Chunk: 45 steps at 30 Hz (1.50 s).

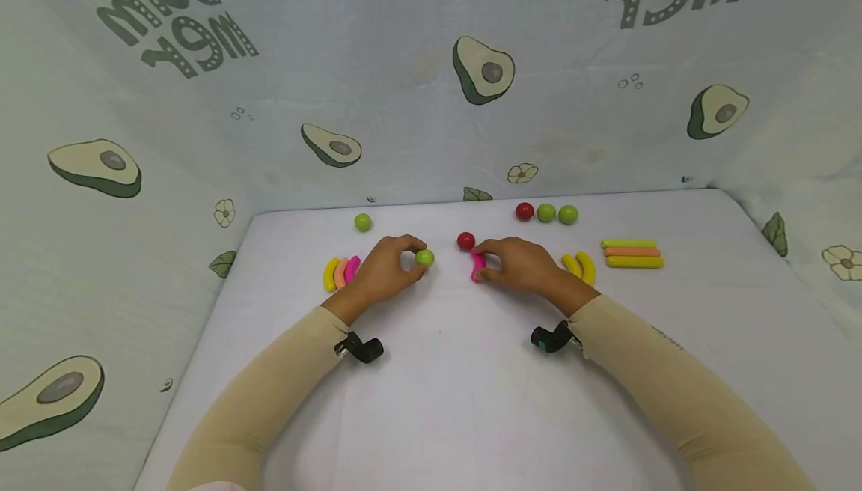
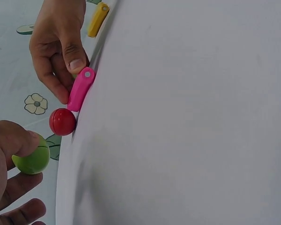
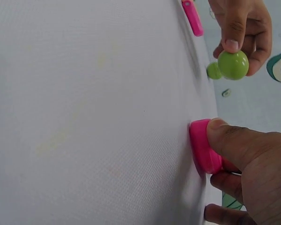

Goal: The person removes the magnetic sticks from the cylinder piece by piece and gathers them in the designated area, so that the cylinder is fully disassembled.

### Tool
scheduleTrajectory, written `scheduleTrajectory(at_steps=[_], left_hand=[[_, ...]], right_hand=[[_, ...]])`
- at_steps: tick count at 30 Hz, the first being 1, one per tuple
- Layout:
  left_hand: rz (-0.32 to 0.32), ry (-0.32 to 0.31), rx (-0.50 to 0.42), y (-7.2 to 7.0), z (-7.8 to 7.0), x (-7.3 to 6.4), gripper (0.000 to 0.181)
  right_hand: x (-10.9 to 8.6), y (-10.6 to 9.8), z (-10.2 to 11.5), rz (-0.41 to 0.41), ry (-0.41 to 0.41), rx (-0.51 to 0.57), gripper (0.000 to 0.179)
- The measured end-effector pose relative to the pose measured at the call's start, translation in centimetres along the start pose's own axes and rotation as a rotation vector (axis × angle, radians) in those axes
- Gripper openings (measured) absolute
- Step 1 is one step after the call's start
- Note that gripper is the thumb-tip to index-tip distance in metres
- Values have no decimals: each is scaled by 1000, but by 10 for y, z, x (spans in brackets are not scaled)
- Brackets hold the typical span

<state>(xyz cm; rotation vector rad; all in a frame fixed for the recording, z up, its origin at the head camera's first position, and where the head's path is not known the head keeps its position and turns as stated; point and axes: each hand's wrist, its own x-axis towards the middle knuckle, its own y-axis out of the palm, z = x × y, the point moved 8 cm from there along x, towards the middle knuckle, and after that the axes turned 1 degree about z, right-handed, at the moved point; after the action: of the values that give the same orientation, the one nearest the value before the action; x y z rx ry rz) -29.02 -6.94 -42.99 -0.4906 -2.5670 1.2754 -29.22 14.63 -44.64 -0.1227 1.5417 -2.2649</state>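
My left hand [image 1: 386, 272] pinches a small shiny green ball [image 1: 424, 257] between thumb and fingers. In the left wrist view a seam line runs around that ball [image 2: 33, 157]. My right hand [image 1: 523, 264] grips a short, curved pink piece [image 1: 477, 267], thumb on its near side; in the right wrist view this pink piece [image 3: 205, 146] lies against the white cloth. Just beyond it sits a red ball [image 1: 466, 241]. Close to my left hand's knuckles, a yellow, an orange and a pink curved piece [image 1: 352, 269] stand side by side.
Another green ball [image 1: 363, 222] lies at the back left. A red ball [image 1: 524, 212] and two green balls [image 1: 546, 212] line the back right. Two yellow curved pieces [image 1: 587, 268] are by my right wrist, with three straight sticks [image 1: 633, 252] farther right. Patterned cloth [image 1: 404, 87] rises behind the table.
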Motion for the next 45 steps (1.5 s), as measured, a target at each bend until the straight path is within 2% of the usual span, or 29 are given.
scheduleTrajectory(at_steps=[9,20,31,45], left_hand=[[-55,21,-3,-25,11,6,35],[-106,-4,-3,-49,30,11,36],[-131,-99,2,-68,51,11,39],[-161,-181,-9,-85,75,12,44]], right_hand=[[2,-2,0,8,-7,-16,55],[5,-2,-5,13,-16,3,55],[7,-2,-7,2,-20,9,55],[5,-2,-7,7,-23,-8,56]])
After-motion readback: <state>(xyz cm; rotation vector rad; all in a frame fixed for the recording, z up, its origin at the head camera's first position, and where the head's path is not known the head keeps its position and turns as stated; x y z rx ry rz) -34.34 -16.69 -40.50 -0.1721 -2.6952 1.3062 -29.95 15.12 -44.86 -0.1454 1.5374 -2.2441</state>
